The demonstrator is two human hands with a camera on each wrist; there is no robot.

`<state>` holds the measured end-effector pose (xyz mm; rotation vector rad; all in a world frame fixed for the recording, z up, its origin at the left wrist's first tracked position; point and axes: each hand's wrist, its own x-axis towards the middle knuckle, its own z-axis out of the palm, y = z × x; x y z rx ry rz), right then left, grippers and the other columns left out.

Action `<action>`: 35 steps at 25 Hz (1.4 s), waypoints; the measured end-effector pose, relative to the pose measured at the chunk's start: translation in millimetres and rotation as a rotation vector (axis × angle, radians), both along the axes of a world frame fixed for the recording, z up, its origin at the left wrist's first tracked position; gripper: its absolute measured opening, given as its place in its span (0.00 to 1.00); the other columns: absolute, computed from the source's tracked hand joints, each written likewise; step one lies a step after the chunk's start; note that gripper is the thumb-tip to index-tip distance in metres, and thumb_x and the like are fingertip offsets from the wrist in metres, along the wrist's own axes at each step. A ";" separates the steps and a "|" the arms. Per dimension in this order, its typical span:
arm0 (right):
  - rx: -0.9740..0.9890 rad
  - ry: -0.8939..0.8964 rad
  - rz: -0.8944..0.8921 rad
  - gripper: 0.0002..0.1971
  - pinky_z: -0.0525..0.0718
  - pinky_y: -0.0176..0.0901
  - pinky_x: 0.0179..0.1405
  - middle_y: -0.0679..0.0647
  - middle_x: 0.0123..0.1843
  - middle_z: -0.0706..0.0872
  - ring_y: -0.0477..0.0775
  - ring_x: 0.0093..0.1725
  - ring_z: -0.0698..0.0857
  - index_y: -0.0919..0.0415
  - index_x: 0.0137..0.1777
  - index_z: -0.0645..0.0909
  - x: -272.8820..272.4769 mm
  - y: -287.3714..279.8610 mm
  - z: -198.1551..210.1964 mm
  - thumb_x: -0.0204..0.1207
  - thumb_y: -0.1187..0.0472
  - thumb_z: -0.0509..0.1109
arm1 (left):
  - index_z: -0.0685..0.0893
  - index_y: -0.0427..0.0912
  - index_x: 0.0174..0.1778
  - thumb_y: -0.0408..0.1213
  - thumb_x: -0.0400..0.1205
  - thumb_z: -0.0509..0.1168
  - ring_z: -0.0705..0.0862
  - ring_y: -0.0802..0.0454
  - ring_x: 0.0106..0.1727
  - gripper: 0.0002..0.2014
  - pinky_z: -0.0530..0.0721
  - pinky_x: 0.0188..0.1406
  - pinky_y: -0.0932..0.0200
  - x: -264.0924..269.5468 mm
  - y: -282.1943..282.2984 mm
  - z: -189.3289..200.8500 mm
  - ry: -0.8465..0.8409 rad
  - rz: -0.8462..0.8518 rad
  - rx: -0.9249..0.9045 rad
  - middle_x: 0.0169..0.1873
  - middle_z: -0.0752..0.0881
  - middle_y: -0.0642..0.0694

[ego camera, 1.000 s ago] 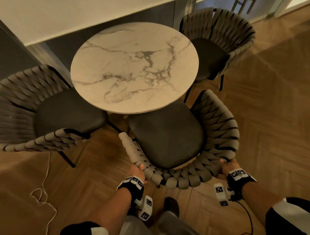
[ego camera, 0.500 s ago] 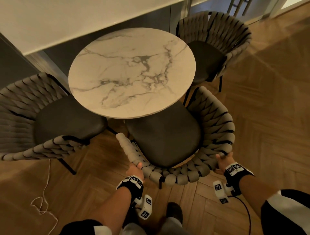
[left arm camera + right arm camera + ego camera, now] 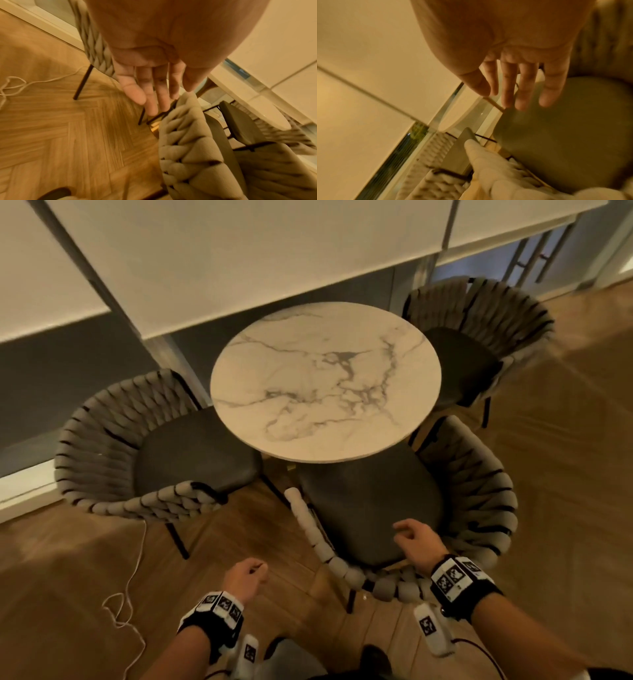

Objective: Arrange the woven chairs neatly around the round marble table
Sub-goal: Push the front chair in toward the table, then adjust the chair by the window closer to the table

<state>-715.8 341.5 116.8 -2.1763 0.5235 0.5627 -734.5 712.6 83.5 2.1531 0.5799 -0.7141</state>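
Note:
The round marble table (image 3: 325, 381) stands in the middle, ringed by three grey woven chairs. One chair sits at its left (image 3: 102, 446), one at the far right (image 3: 479, 337), and the near chair (image 3: 479, 501) has its seat partly under the table edge. My left hand (image 3: 245, 575) hangs over the floor just left of the near chair's woven back (image 3: 188, 148), fingers (image 3: 135, 93) relaxed and holding nothing. Above the near chair's dark seat (image 3: 573, 135) hovers my right hand (image 3: 414, 539), also relaxed and empty, fingers (image 3: 549, 92) spread.
A white cord (image 3: 126, 594) lies looped on the herringbone wood floor at the left. A white counter (image 3: 239, 251) with dark panels below runs behind the table. My shoes (image 3: 375, 655) are at the bottom edge. Bare floor extends to the right.
Both hands have let go of the near chair's woven back. The left hand drew away to the left over the floor; the right hand moved in over the seat.

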 end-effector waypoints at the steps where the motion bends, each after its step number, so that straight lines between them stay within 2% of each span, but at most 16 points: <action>1: 0.015 0.005 0.093 0.08 0.85 0.45 0.54 0.52 0.48 0.88 0.53 0.50 0.87 0.50 0.55 0.82 11.5 19.4 3.9 0.78 0.60 0.70 | 0.87 0.41 0.51 0.38 0.85 0.66 0.88 0.49 0.39 0.06 0.84 0.33 0.60 -5.4 16.8 5.6 -0.006 0.045 -0.006 0.42 0.91 0.42; 6: 0.013 0.103 0.429 0.06 0.83 0.41 0.50 0.48 0.50 0.87 0.50 0.51 0.86 0.48 0.54 0.83 64.5 130.1 19.0 0.79 0.55 0.68 | 0.83 0.45 0.47 0.37 0.86 0.63 0.85 0.50 0.34 0.05 0.78 0.26 0.63 -18.7 101.5 12.4 0.025 0.192 0.007 0.42 0.90 0.43; 9: -0.052 0.140 0.544 0.11 0.81 0.38 0.50 0.50 0.55 0.87 0.52 0.55 0.85 0.47 0.58 0.85 93.9 202.4 10.5 0.79 0.53 0.66 | 0.84 0.39 0.55 0.39 0.86 0.62 0.84 0.49 0.31 0.09 0.76 0.25 0.61 -10.7 166.1 -8.6 0.135 0.324 -0.054 0.43 0.90 0.42; 11: -0.104 0.149 0.587 0.09 0.82 0.40 0.58 0.51 0.62 0.86 0.53 0.59 0.85 0.41 0.56 0.83 114.2 253.8 0.3 0.77 0.50 0.67 | 0.84 0.36 0.59 0.40 0.86 0.63 0.83 0.48 0.30 0.12 0.76 0.24 0.61 0.2 216.8 -29.9 0.221 0.383 -0.082 0.42 0.90 0.42; 13: -0.125 0.179 0.667 0.07 0.84 0.45 0.63 0.51 0.63 0.86 0.53 0.60 0.85 0.40 0.53 0.81 133.3 302.2 -5.9 0.77 0.51 0.66 | 0.83 0.34 0.61 0.41 0.85 0.64 0.84 0.47 0.30 0.14 0.76 0.24 0.60 10.2 258.9 -42.3 0.246 0.433 -0.111 0.42 0.90 0.42; 17: -0.157 0.220 0.779 0.13 0.86 0.48 0.58 0.52 0.63 0.86 0.56 0.59 0.86 0.47 0.62 0.81 186.2 416.2 -14.5 0.80 0.54 0.63 | 0.83 0.30 0.58 0.37 0.87 0.62 0.83 0.45 0.31 0.13 0.75 0.27 0.59 52.7 340.9 -47.5 0.216 0.592 -0.184 0.45 0.89 0.37; 19: -0.154 0.226 0.735 0.13 0.86 0.49 0.58 0.53 0.62 0.86 0.57 0.58 0.87 0.49 0.63 0.82 211.7 461.6 -27.5 0.80 0.54 0.64 | 0.82 0.30 0.58 0.37 0.87 0.61 0.82 0.46 0.31 0.13 0.74 0.30 0.59 82.1 375.4 -44.8 0.197 0.669 -0.208 0.49 0.89 0.34; 21: -0.059 0.280 0.501 0.15 0.88 0.55 0.57 0.57 0.60 0.88 0.58 0.53 0.88 0.53 0.65 0.80 226.8 493.8 -40.3 0.81 0.52 0.65 | 0.81 0.31 0.60 0.39 0.87 0.61 0.82 0.46 0.32 0.14 0.74 0.32 0.59 110.5 400.0 -43.6 0.155 0.759 -0.251 0.50 0.89 0.34; 23: 0.168 0.389 0.103 0.25 0.90 0.60 0.48 0.61 0.60 0.85 0.61 0.51 0.88 0.54 0.76 0.68 235.2 519.3 -53.1 0.81 0.50 0.66 | 0.79 0.38 0.64 0.44 0.87 0.61 0.82 0.46 0.34 0.15 0.76 0.34 0.56 138.3 421.6 -45.2 0.093 0.913 -0.347 0.47 0.88 0.37; 25: 0.335 0.426 -0.142 0.37 0.89 0.60 0.46 0.63 0.72 0.79 0.67 0.59 0.86 0.45 0.84 0.51 240.1 536.7 -66.1 0.82 0.50 0.67 | 0.75 0.48 0.70 0.52 0.85 0.61 0.85 0.44 0.40 0.19 0.82 0.39 0.51 161.9 437.2 -48.0 0.013 1.073 -0.459 0.50 0.86 0.40; 26: 0.321 0.398 -0.129 0.40 0.89 0.59 0.49 0.63 0.75 0.76 0.68 0.63 0.85 0.41 0.85 0.46 241.8 543.6 -72.1 0.82 0.51 0.68 | 0.74 0.53 0.72 0.55 0.84 0.61 0.86 0.43 0.44 0.22 0.84 0.42 0.48 172.4 443.1 -48.6 -0.023 1.113 -0.499 0.54 0.86 0.40; 27: 0.251 0.342 -0.023 0.41 0.87 0.54 0.51 0.62 0.76 0.76 0.68 0.64 0.85 0.39 0.85 0.44 243.9 547.6 -76.3 0.82 0.51 0.68 | 0.72 0.57 0.74 0.56 0.84 0.61 0.86 0.42 0.47 0.23 0.86 0.45 0.46 182.8 447.2 -48.6 -0.046 1.117 -0.512 0.57 0.85 0.40; 29: 0.052 0.266 0.223 0.36 0.81 0.44 0.50 0.63 0.72 0.81 0.65 0.63 0.86 0.41 0.86 0.49 247.1 554.8 -82.0 0.84 0.51 0.65 | 0.71 0.56 0.76 0.52 0.85 0.61 0.87 0.39 0.50 0.22 0.88 0.48 0.43 201.2 450.6 -52.2 -0.065 1.080 -0.470 0.61 0.84 0.39; 31: -0.017 0.269 0.286 0.26 0.76 0.38 0.52 0.63 0.74 0.80 0.62 0.66 0.83 0.48 0.84 0.62 257.0 558.5 -85.9 0.87 0.54 0.60 | 0.69 0.48 0.78 0.42 0.88 0.60 0.86 0.33 0.55 0.22 0.86 0.45 0.43 215.9 447.6 -49.3 -0.067 1.046 -0.391 0.66 0.81 0.36; 33: -0.053 0.277 0.317 0.20 0.73 0.32 0.51 0.62 0.76 0.77 0.60 0.71 0.80 0.57 0.79 0.71 272.6 557.9 -89.0 0.89 0.57 0.56 | 0.69 0.45 0.78 0.36 0.88 0.58 0.82 0.27 0.64 0.21 0.83 0.47 0.45 223.3 447.7 -50.6 -0.026 0.988 -0.267 0.70 0.78 0.35; 35: -0.132 0.251 0.455 0.20 0.74 0.34 0.60 0.61 0.77 0.76 0.60 0.75 0.77 0.60 0.79 0.71 283.0 556.0 -95.5 0.89 0.58 0.54 | 0.70 0.45 0.77 0.35 0.88 0.59 0.81 0.25 0.66 0.20 0.84 0.46 0.45 225.8 452.2 -57.2 -0.009 0.979 -0.241 0.73 0.77 0.34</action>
